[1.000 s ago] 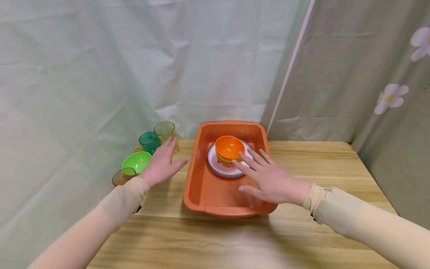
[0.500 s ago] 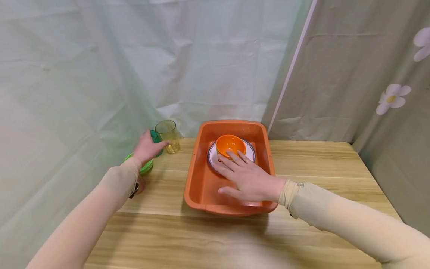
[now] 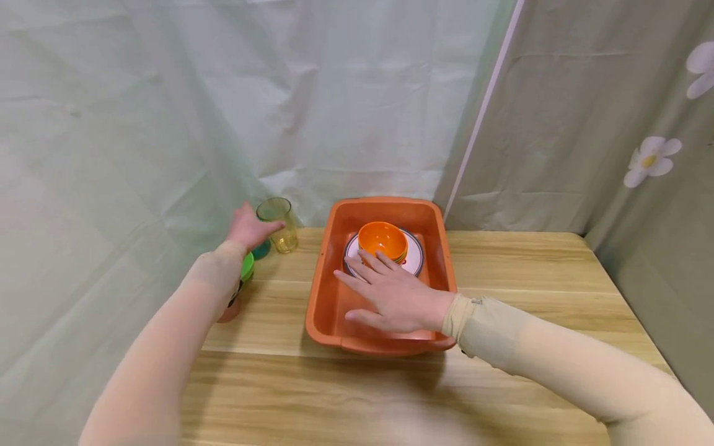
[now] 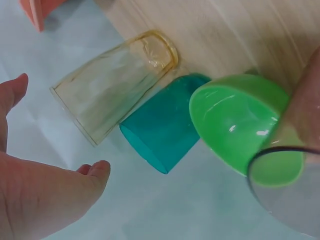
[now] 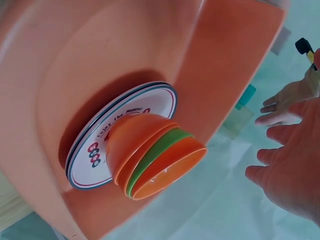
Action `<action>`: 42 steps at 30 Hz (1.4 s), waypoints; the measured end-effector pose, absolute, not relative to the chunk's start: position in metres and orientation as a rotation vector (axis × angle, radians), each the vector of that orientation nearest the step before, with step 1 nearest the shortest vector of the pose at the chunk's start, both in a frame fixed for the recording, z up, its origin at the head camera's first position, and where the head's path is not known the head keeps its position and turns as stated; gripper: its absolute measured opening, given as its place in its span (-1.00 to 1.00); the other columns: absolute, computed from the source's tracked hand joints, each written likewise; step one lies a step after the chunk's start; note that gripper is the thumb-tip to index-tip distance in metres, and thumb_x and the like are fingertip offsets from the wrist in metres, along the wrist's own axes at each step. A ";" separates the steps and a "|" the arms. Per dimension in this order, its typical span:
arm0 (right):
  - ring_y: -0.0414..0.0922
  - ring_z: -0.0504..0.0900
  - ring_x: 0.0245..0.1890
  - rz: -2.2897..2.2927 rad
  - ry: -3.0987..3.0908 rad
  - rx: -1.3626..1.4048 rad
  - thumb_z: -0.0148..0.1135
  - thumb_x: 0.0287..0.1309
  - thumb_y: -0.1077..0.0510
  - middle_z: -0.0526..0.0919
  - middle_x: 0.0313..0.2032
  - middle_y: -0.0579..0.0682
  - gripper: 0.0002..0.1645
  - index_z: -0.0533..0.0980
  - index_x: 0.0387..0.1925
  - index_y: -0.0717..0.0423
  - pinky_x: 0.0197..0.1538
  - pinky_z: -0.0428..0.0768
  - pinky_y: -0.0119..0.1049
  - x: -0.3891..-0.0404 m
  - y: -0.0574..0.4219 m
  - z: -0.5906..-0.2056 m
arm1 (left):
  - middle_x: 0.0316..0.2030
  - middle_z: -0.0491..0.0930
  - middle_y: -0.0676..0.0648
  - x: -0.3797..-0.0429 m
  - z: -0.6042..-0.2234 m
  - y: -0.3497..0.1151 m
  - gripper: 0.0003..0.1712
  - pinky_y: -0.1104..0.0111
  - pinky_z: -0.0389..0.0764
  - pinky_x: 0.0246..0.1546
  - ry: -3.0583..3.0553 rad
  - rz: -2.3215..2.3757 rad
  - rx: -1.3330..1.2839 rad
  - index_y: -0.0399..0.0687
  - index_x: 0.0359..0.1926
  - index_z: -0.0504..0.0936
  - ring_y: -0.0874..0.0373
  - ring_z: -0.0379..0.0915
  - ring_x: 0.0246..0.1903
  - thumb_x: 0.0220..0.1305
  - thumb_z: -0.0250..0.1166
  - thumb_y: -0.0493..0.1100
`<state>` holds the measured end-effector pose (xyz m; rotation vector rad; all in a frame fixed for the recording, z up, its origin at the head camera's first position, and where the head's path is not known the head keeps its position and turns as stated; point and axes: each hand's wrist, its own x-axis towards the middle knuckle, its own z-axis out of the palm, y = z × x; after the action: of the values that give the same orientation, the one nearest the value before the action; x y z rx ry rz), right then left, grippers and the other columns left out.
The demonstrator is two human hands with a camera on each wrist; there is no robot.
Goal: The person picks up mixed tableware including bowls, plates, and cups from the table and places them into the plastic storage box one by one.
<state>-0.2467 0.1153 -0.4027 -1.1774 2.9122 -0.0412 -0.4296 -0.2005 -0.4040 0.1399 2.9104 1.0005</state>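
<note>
My left hand [image 3: 248,229] reaches beside a tall clear yellow cup [image 3: 284,236], thumb and fingers spread. In the left wrist view the fingers stand apart near the mouths of that cup and a teal cup [image 4: 162,125]. Next to the teal cup is a green bowl [image 4: 235,122], then a clear brownish cup [image 4: 307,105]. My right hand [image 3: 393,297] hovers over an orange tub [image 3: 315,316], fingers extended and holding nothing. Inside the tub, stacked orange and green bowls [image 5: 157,155] sit on stacked white plates [image 5: 82,167] with dark rims.
The tub stands on a wooden table [image 3: 519,266]. Pale curtains [image 3: 357,105] hang close behind the table and along its left side. A grey-green curtain [image 3: 580,124] with flower prints borders the right.
My left hand has moved left and away from me, in behind the green bowl, with its thumb beside the yellow cup. My right hand has shifted left over the tub.
</note>
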 end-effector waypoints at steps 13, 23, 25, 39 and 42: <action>0.16 -0.22 0.60 -0.021 2.912 -1.181 -0.24 0.48 -0.46 -0.09 0.62 0.09 -0.09 -0.02 0.65 -0.13 0.57 -0.18 0.07 -0.246 0.104 -0.402 | 0.26 0.24 -0.59 -0.458 -0.406 -0.193 0.17 -0.18 0.14 0.35 3.011 0.732 0.127 -0.65 0.38 0.08 -0.49 0.10 0.28 0.26 0.34 0.27; 0.16 -0.20 0.60 -0.010 2.911 -1.183 -0.24 0.49 -0.45 -0.07 0.62 0.10 -0.10 -0.01 0.65 -0.13 0.57 -0.17 0.06 -0.243 0.104 -0.405 | 0.15 0.36 -0.57 -0.455 -0.410 -0.197 0.03 -0.15 0.16 0.31 3.041 0.643 0.102 -0.64 0.26 0.23 -0.46 0.23 0.19 0.27 0.34 0.25; 0.16 -0.18 0.60 -0.006 2.913 -1.186 -0.23 0.49 -0.44 -0.06 0.62 0.10 -0.10 -0.01 0.65 -0.13 0.57 -0.17 0.06 -0.243 0.104 -0.406 | 0.16 0.36 -0.58 -0.454 -0.410 -0.198 0.04 -0.15 0.16 0.32 3.045 0.632 0.100 -0.65 0.27 0.22 -0.47 0.23 0.20 0.29 0.33 0.25; 0.14 -0.20 0.60 0.029 2.907 -1.178 -0.25 0.50 -0.44 -0.14 0.62 0.11 -0.09 -0.03 0.65 -0.11 0.58 -0.24 0.02 -0.241 0.109 -0.409 | 0.24 0.29 -0.60 -0.448 -0.417 -0.195 0.07 -0.23 0.21 0.34 3.015 0.682 0.135 -0.64 0.35 0.14 -0.57 0.12 0.27 0.28 0.33 0.20; 0.15 -0.20 0.60 0.032 2.909 -1.189 -0.24 0.50 -0.43 -0.15 0.62 0.10 -0.10 -0.01 0.64 -0.10 0.58 -0.22 0.03 -0.241 0.110 -0.410 | 0.34 0.17 -0.64 -0.440 -0.416 -0.192 0.20 -0.23 0.19 0.36 2.989 0.697 0.163 -0.64 0.46 -0.07 -0.61 0.03 0.33 0.29 0.33 0.20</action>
<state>-0.2410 0.1103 -0.4098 -1.1894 2.9088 0.0317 -0.4404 -0.1920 -0.4162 0.1628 2.9887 0.6970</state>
